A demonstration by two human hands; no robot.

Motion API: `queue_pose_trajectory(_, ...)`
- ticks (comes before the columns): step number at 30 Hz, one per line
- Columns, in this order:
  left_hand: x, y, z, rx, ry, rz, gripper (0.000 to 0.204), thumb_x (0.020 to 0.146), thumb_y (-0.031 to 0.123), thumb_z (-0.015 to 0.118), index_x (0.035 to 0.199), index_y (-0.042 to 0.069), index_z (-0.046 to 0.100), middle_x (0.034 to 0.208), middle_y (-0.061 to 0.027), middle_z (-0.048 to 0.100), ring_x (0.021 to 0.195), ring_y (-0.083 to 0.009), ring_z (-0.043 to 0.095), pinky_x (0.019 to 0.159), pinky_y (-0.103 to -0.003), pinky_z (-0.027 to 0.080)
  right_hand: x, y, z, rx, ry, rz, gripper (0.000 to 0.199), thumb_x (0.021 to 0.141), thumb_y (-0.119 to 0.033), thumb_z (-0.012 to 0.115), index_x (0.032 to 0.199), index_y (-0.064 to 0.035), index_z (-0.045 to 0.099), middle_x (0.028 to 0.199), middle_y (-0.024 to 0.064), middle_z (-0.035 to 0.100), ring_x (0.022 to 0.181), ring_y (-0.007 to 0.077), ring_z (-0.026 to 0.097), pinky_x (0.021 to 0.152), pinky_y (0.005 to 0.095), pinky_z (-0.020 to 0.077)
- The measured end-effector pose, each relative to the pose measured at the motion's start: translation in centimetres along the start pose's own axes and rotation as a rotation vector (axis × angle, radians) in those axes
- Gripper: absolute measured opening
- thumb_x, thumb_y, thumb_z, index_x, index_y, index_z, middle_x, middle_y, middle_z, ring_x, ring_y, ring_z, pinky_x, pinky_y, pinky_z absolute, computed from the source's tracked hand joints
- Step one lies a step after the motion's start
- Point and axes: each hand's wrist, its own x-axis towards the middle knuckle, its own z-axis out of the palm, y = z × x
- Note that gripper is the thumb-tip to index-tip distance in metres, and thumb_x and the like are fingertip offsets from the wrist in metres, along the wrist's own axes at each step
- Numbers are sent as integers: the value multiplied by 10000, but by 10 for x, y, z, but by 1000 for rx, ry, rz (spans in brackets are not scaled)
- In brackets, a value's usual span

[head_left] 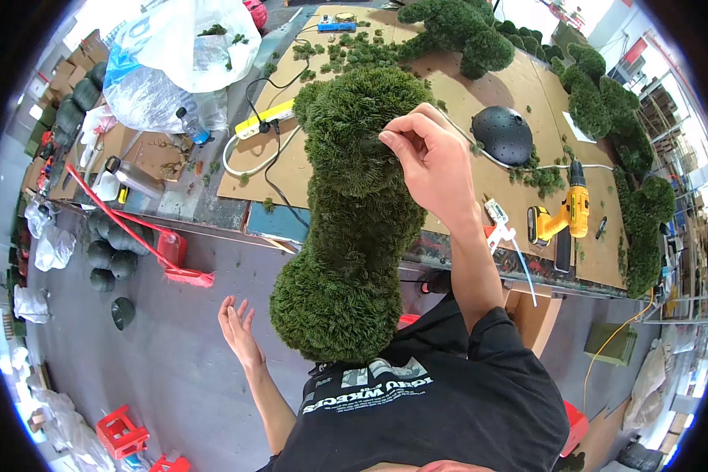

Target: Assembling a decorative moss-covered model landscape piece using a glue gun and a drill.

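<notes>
Black cloth of the person's T-shirt fills the low part of the head view. Just above the shirt stands a tall, fuzzy green shape made of fake grass tufts, fat at the bottom and fat at the top, thin in the middle. Its bottom ball sits close to the person's chest, and its top reaches over the brown cardboard-covered table.

The right hand is up on the right side of the green shape's top. Its thumb and first finger are pressed together, pinching a little tuft of the grass. The left hand is down and to the left of the green shape, apart from it, open with fingers spread, holding nothing.

To the right of the green shape lie a black round dome with small holes and a yellow power drill. To its left lies a red broom on the grey floor.

The green shape looks soft and bushy outside, and likely light for its size. The tufts could pull loose, so the thin middle seems the best place to grip.
</notes>
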Motion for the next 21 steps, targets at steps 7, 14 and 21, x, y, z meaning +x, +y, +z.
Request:
queue_pose_trajectory(7,14,58,46,71,-178,280,414,1114,255,465,1430,-12,487,1502,-159,485,1318,-299,565,1093,-437,482,-13,4,4,-154,55,-209,160,907,-75,738,1066,-59,731,934,81,611,769,259,633,704,367,528)
queue_pose_trajectory(14,17,182,198,340,-522,1008,581,959,239,726,1441,17,491,1551,-199,423,1426,-345,434,1183,-478,344,-60,-5,-22,-51,-86,-119,374,906,-45,714,1276,-98,694,1061,137,601,893,305,629,825,408,527)
queue_pose_trajectory(21,27,208,280,513,-588,1065,655,930,296,771,1455,26,486,1521,-207,452,1420,-360,427,1190,-448,323,-184,29,-70,217,-34,372,274,931,-23,693,1205,-17,699,1109,120,667,939,180,669,816,294,535)
